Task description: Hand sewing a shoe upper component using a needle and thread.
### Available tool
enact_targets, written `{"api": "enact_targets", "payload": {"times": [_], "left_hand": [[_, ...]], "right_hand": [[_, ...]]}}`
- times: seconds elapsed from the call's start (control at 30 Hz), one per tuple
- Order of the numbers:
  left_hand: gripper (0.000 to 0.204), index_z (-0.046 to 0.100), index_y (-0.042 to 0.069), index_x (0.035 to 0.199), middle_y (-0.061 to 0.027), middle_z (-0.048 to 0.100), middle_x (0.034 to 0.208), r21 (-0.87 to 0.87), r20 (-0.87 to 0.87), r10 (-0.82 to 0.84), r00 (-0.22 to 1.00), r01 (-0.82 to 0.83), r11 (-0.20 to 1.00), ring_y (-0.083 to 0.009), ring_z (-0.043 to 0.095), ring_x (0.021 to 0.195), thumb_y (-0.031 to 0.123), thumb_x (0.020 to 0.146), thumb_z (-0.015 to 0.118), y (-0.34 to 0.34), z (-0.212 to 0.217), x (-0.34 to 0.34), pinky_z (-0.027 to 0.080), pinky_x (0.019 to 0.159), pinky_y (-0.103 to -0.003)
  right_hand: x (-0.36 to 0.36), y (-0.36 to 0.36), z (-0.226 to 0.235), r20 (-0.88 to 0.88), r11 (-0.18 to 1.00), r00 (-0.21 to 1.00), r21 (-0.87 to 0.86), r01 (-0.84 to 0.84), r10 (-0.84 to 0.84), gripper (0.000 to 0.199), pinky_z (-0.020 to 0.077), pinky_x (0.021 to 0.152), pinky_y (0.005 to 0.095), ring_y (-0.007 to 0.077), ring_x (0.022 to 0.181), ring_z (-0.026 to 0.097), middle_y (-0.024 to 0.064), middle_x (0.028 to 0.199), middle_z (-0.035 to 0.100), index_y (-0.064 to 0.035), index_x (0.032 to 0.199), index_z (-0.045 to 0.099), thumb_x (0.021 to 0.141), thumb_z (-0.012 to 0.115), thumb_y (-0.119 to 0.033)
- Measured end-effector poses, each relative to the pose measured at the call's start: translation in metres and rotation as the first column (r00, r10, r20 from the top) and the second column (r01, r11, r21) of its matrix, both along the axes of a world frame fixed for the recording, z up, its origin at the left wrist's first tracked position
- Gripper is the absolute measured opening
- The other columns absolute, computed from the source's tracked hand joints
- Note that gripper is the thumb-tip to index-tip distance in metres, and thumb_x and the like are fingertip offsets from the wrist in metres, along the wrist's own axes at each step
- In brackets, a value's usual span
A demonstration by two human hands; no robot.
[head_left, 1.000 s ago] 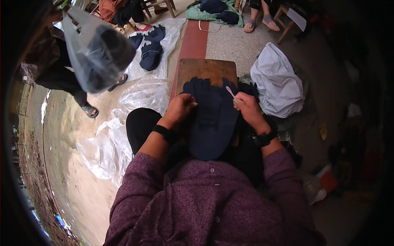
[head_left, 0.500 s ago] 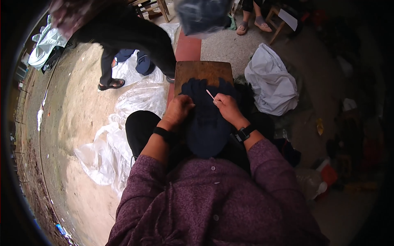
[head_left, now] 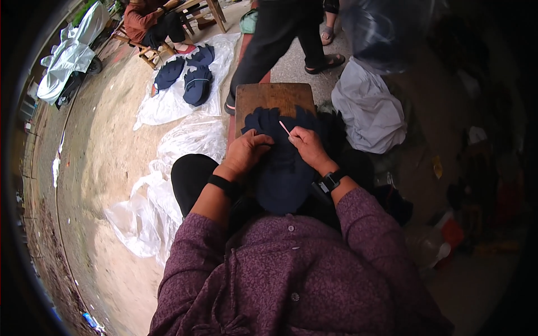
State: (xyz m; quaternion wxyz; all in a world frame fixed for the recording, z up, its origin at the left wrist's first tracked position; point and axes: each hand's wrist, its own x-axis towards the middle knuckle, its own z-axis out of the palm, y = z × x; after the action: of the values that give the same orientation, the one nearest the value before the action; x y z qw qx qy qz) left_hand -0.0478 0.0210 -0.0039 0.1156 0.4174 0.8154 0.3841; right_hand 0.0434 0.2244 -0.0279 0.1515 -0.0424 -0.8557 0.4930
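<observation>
A stack of dark navy cloth pieces (head_left: 283, 187), which look like knit gloves with fingers at the far end, lies from a small wooden bench onto my lap. My left hand (head_left: 245, 151) is closed in a pinch at the left side of the stack, thumb against fingertips; what it pinches is too small to make out. On the other side, my right hand (head_left: 310, 149) holds a thin pink stick-like tool (head_left: 284, 128) between thumb and forefinger. The tool's tip points away from me and to the left, over the dark cloth. Both wrists carry dark bands.
The wooden bench (head_left: 274, 96) stands before me. White cloth sacking (head_left: 368, 106) is heaped at its right, crumpled clear plastic (head_left: 190, 143) at its left. Tied navy bundles (head_left: 197, 85) lie on a plastic sheet. A person in dark trousers (head_left: 274, 42) passes beyond the bench; others sit farther off.
The person in dark trousers has moved from left to right beyond the bench, with a dark plastic bag. My left hand has shifted slightly right; my right hand is almost unmoved.
</observation>
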Motion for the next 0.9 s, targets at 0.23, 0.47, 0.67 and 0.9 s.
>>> {"api": "enact_targets", "payload": {"times": [0.23,0.47,0.67,0.9], "left_hand": [[0.017,0.069,0.013,0.093,-0.0059,0.056,0.082,0.030,-0.004,-0.040,0.999,0.041,0.999,-0.0245,0.059,0.080,0.006,0.077,0.072,0.002,-0.003,-0.001,0.048,0.072,-0.032],[0.008,0.066,0.011,0.087,-0.0080,0.061,0.088,-0.090,-0.091,-0.070,0.993,0.061,0.994,-0.0302,0.063,0.085,0.015,0.080,0.067,0.004,-0.002,0.000,0.051,0.075,-0.038],[0.009,0.063,0.007,0.088,-0.0096,0.061,0.089,-0.123,-0.093,-0.121,0.988,0.109,0.986,-0.0294,0.063,0.084,0.013,0.081,0.067,0.003,-0.002,-0.001,0.051,0.075,-0.036],[0.032,0.051,0.004,0.102,-0.0026,0.051,0.084,0.287,0.589,-0.050,0.807,-0.151,0.946,-0.0129,0.054,0.083,-0.008,0.076,0.066,-0.012,-0.023,-0.005,0.046,0.075,-0.027]], "right_hand": [[0.000,0.000,-0.001,-0.018,1.000,1.000,-0.021,0.007,-0.007,0.013,0.0415,0.058,0.0318,0.0179,0.061,0.052,0.0106,0.066,0.052,-0.0006,0.079,0.053,0.086,0.060,-0.008],[0.001,-0.001,0.000,-0.073,1.000,0.997,-0.001,0.004,-0.004,0.013,0.0415,0.058,0.0324,0.0218,0.060,0.052,0.0118,0.067,0.052,-0.0005,0.079,0.053,0.087,0.060,-0.008],[0.002,0.001,-0.002,-0.082,1.000,0.996,0.003,0.021,-0.021,0.012,0.0418,0.059,0.0319,0.0214,0.060,0.051,0.0118,0.066,0.052,-0.0008,0.079,0.054,0.087,0.061,-0.007],[0.004,0.002,-0.004,-0.075,0.992,0.997,-0.128,0.001,-0.011,0.011,0.0430,0.060,0.0302,0.0174,0.064,0.053,0.0078,0.070,0.055,-0.0006,0.080,0.054,0.087,0.061,-0.006]]}}
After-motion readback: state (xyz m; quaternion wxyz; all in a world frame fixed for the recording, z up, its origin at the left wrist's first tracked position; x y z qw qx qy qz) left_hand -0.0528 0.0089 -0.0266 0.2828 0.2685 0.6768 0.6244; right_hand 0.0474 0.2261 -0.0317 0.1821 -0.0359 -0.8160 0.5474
